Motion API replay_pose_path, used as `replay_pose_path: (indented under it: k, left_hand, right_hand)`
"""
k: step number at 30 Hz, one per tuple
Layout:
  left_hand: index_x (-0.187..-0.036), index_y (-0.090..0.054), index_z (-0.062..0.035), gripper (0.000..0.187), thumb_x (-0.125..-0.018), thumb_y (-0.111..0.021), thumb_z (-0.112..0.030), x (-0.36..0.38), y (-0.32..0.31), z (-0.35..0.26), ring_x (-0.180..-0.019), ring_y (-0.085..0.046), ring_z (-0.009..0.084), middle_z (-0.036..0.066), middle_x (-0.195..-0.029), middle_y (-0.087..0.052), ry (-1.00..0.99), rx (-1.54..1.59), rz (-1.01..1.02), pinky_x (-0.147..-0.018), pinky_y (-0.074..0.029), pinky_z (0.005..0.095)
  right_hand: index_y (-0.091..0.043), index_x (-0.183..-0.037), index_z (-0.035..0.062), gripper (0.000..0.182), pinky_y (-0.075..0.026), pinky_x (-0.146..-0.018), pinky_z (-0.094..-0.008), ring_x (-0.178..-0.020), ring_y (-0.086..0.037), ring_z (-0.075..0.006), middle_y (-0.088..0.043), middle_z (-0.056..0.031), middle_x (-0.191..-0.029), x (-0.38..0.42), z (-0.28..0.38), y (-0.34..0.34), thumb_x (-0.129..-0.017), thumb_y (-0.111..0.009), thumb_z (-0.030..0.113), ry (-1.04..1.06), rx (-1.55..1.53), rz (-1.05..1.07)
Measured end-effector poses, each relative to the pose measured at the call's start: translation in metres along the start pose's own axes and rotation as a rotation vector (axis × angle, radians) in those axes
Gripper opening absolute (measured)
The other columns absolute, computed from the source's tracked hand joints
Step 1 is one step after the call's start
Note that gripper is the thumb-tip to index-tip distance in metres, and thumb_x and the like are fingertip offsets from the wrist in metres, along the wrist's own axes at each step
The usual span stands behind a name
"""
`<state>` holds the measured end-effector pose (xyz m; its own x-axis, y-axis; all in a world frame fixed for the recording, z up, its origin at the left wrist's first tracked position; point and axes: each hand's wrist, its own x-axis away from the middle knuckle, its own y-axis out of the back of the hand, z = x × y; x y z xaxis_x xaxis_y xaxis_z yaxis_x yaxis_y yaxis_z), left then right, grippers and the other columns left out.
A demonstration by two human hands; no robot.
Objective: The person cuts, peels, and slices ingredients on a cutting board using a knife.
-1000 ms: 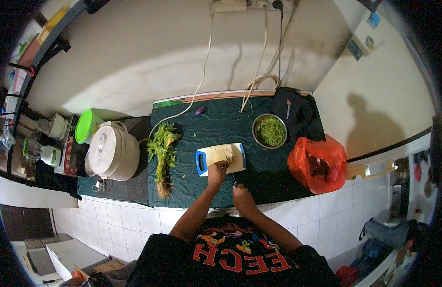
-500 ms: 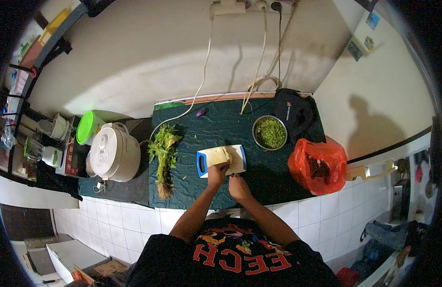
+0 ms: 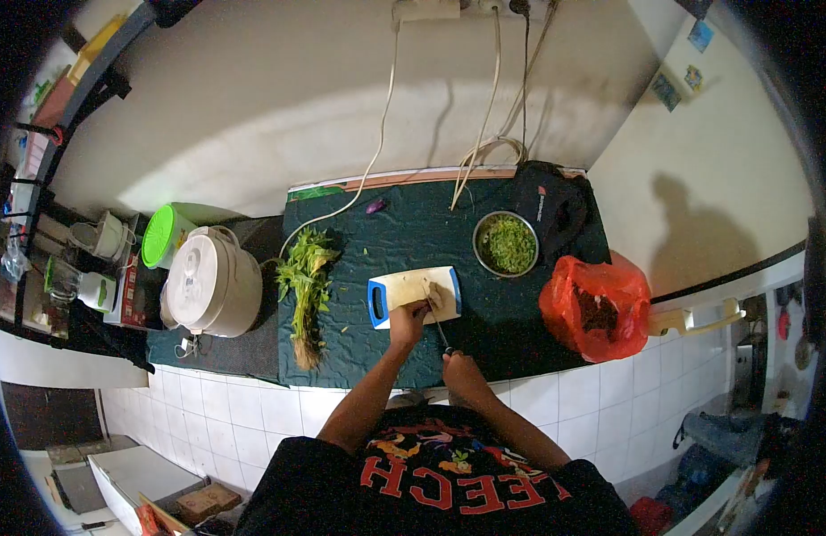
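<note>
**Cutting board and knife on the green counter mat, seen from above**

Cutting board [image 3: 413, 295], pale with a blue handle end on its left side, lies flat near the middle of the dark green mat [image 3: 386, 241], with its long side running left to right. My left hand [image 3: 407, 322] rests on the board's near edge, fingers curled down onto something small and pale on it; what that piece is I cannot tell at this size. My right hand [image 3: 460, 368] sits nearer my body, at the front edge of the counter, clenched around the handle of a knife [image 3: 438, 323]. The thin blade runs away from me and up onto the board, its tip just beside my left fingers.

Left of the board, apart from it, a bunch of leafy greens [image 3: 304, 290] lies lengthwise on the mat, its leaves toward the wall and its stems toward me. Farther left stands a white rice cooker [image 3: 212, 281], lid closed, with a green-lidded container [image 3: 160, 235] behind it. Right of the board, toward the wall, a metal bowl [image 3: 506, 244] holds chopped green pieces. A red plastic bag [image 3: 596, 308] sits at the mat's right end, open at the top, and a black bag [image 3: 547, 210] lies behind the bowl. White cables [image 3: 484, 147] hang down the wall to the counter. A few green scraps lie scattered on the mat.
</note>
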<state>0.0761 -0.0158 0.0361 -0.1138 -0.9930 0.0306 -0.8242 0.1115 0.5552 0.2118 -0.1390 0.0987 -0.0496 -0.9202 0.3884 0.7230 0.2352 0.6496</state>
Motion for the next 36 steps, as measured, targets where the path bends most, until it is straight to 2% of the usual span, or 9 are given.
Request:
replay_pose_path:
  k: [2, 5, 9, 11, 15, 20, 27, 29, 36]
  left_hand:
    - [-0.094, -0.071, -0.0027, 0.017, -0.080, -0.068, -0.012, -0.001, 0.001, -0.002, -0.079, -0.068, 0.0269, 0.015, -0.086, -0.070, 0.014, 0.000, 0.004, -0.071, -0.051, 0.0337]
    - [-0.094, -0.071, -0.0026, 0.017, -0.081, -0.067, -0.013, -0.001, 0.006, -0.009, -0.079, -0.069, 0.0254, 0.014, -0.086, -0.070, 0.024, -0.023, 0.017, -0.072, -0.051, 0.0330]
    - [-0.093, -0.071, -0.0030, 0.017, -0.081, -0.068, -0.014, -0.002, 0.008, -0.009, -0.079, -0.069, 0.0242, 0.015, -0.085, -0.070, 0.047, -0.041, 0.026, -0.072, -0.051, 0.0324]
    - [-0.094, -0.072, -0.0036, 0.017, -0.081, -0.068, -0.014, -0.002, 0.009, -0.005, -0.079, -0.069, 0.0242, 0.015, -0.085, -0.070, 0.039, -0.062, 0.027, -0.072, -0.051, 0.0323]
    - [-0.096, -0.072, -0.0049, 0.019, -0.081, -0.069, -0.016, 0.002, 0.007, -0.005, -0.080, -0.069, 0.0242, 0.014, -0.087, -0.071, 0.064, 0.120, -0.011, -0.072, -0.052, 0.0319]
    - [-0.097, -0.072, -0.0046, 0.020, -0.081, -0.069, -0.016, 0.004, 0.011, -0.015, -0.080, -0.069, 0.0248, 0.016, -0.088, -0.070, 0.100, 0.054, -0.012, -0.074, -0.052, 0.0322]
    - [-0.097, -0.071, -0.0025, 0.022, -0.079, -0.069, -0.015, 0.004, 0.003, 0.004, -0.081, -0.069, 0.0251, 0.017, -0.089, -0.070, 0.111, 0.024, -0.036, -0.074, -0.052, 0.0324]
    - [-0.096, -0.071, -0.0020, 0.022, -0.079, -0.070, -0.015, 0.004, 0.002, 0.005, -0.080, -0.069, 0.0249, 0.017, -0.089, -0.070, 0.122, 0.017, -0.040, -0.073, -0.052, 0.0323]
    - [-0.093, -0.071, -0.0008, 0.023, -0.079, -0.073, -0.019, 0.005, -0.001, 0.004, -0.075, -0.069, 0.0236, 0.016, -0.083, -0.070, 0.158, 0.029, -0.075, -0.069, -0.052, 0.0325]
  right_hand:
    - [-0.056, -0.087, -0.0097, 0.040, -0.047, -0.072, -0.0530, -0.081, -0.061, -0.0473, -0.061, -0.0316, -0.080, 0.002, 0.006, 0.009, -0.098, -0.040, 0.025, 0.080, 0.016, 0.088]
    - [-0.055, -0.088, -0.0098, 0.038, -0.048, -0.071, -0.0529, -0.080, -0.061, -0.0473, -0.060, -0.0326, -0.081, -0.017, -0.015, -0.022, -0.098, -0.039, 0.023, 0.204, 0.019, -0.025]
    - [-0.056, -0.088, -0.0089, 0.035, -0.049, -0.069, -0.0527, -0.080, -0.060, -0.0471, -0.059, -0.0323, -0.084, -0.037, -0.034, -0.049, -0.098, -0.039, 0.020, 0.109, -0.031, -0.037]
    - [-0.055, -0.090, -0.0072, 0.034, -0.050, -0.068, -0.0519, -0.081, -0.061, -0.0460, -0.060, -0.0314, -0.086, -0.047, -0.058, -0.075, -0.097, -0.040, 0.022, 0.418, 0.232, -0.155]
    - [-0.053, -0.096, -0.0065, 0.033, -0.050, -0.068, -0.0520, -0.077, -0.061, -0.0456, -0.060, -0.0292, -0.084, -0.032, -0.058, -0.060, -0.097, -0.041, 0.024, 0.394, 0.177, -0.179]
    - [-0.048, -0.103, -0.0077, 0.036, -0.049, -0.067, -0.0537, -0.076, -0.060, -0.0467, -0.060, -0.0309, -0.083, -0.011, -0.052, -0.038, -0.098, -0.040, 0.027, -0.012, 0.074, 0.024]
    - [-0.052, -0.090, -0.0071, 0.040, -0.048, -0.064, -0.0533, -0.072, -0.060, -0.0475, -0.059, -0.0299, -0.075, -0.018, -0.037, -0.022, -0.099, -0.038, 0.030, 0.123, -0.025, -0.060]
    - [-0.053, -0.085, -0.0058, 0.040, -0.048, -0.061, -0.0527, -0.068, -0.060, -0.0473, -0.059, -0.0290, -0.073, -0.015, -0.024, -0.015, -0.099, -0.040, 0.030, 0.185, 0.041, -0.189]
    - [-0.052, -0.089, -0.0060, 0.038, -0.050, -0.060, -0.0513, -0.070, -0.062, -0.0449, -0.060, -0.0286, -0.075, 0.005, 0.008, -0.006, -0.098, -0.042, 0.029, 0.066, 0.148, -0.110]
